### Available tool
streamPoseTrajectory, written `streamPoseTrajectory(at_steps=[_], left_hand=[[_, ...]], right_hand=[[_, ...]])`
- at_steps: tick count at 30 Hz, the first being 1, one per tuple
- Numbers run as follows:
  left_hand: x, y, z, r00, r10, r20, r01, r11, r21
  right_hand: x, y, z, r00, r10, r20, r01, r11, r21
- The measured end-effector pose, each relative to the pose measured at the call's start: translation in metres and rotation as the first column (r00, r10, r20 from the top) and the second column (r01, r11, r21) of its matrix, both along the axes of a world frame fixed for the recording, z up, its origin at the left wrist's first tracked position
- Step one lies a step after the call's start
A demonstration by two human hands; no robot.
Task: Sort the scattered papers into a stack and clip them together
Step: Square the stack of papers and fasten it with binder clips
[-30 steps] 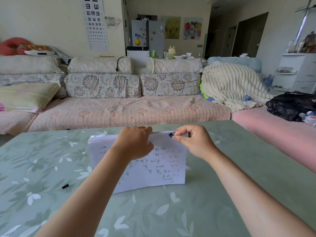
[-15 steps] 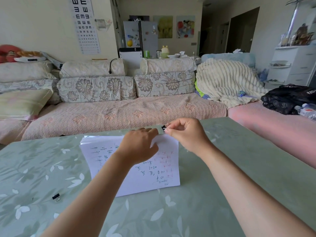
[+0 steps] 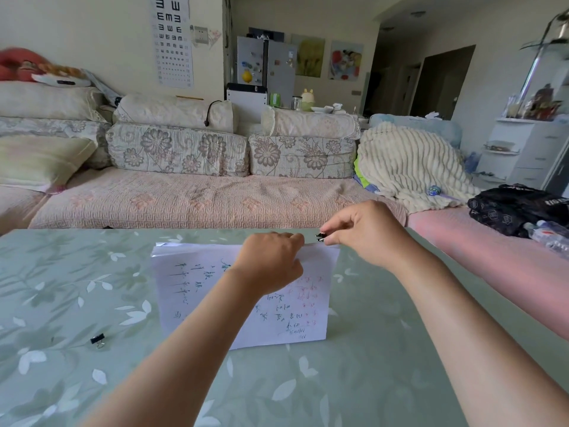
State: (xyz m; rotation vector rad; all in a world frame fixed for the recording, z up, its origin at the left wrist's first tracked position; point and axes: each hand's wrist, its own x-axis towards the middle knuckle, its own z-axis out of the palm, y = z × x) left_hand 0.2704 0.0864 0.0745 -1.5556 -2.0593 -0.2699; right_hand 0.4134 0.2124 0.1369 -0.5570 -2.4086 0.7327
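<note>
Bench (image 3: 385, 380): pale green surface printed with white leaves, carrying all the items below.

Stack of white handwritten sheets (image 3: 197, 291): lies flat near the bench's middle, long edges running left to right, far edge toward the sofa. Sheet edges at the far left corner are slightly fanned. Both hands meet at its far edge, right of centre.

Left hand (image 3: 271, 263): rests on top of the stack near the far edge, fingers curled down and closed over the paper's rim, pressing the sheets in place.

Right hand (image 3: 366, 232): just beyond the stack's far right corner, thumb and forefinger pinched closed on a small black binder clip with silver wire handles (image 3: 320, 237). The clip sits at the paper's far edge, just right of the left hand's knuckles; whether its mouth already bites the sheets cannot be told.

Second small black binder clip (image 3: 98, 339): lies alone on the bench, well apart to the left of the stack, untouched.
</note>
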Motion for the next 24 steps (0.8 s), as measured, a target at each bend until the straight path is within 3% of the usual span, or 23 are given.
streamPoseTrajectory(at_steps=[10,19,21,24], left_hand=[[0.001,-0.001,0.002,0.999,0.024,0.028,-0.024,1.000,-0.004],[0.004,-0.003,0.001,0.999,-0.027,0.022,0.026,0.999,0.041],[0.002,-0.004,0.001,0.999,-0.021,0.035,0.020,0.999,0.044],[-0.002,-0.007,0.003,0.999,-0.016,0.051,0.014,0.999,0.041]], right_hand=[[-0.015,-0.018,0.008,0.962,-0.068,0.266,-0.027,0.940,0.339],[-0.032,-0.020,0.012,0.922,-0.110,0.370,-0.076,0.888,0.453],[-0.031,-0.018,0.010,0.930,-0.076,0.360,-0.093,0.899,0.429],[-0.023,-0.011,0.002,0.961,0.041,0.272,-0.093,0.979,0.183]])
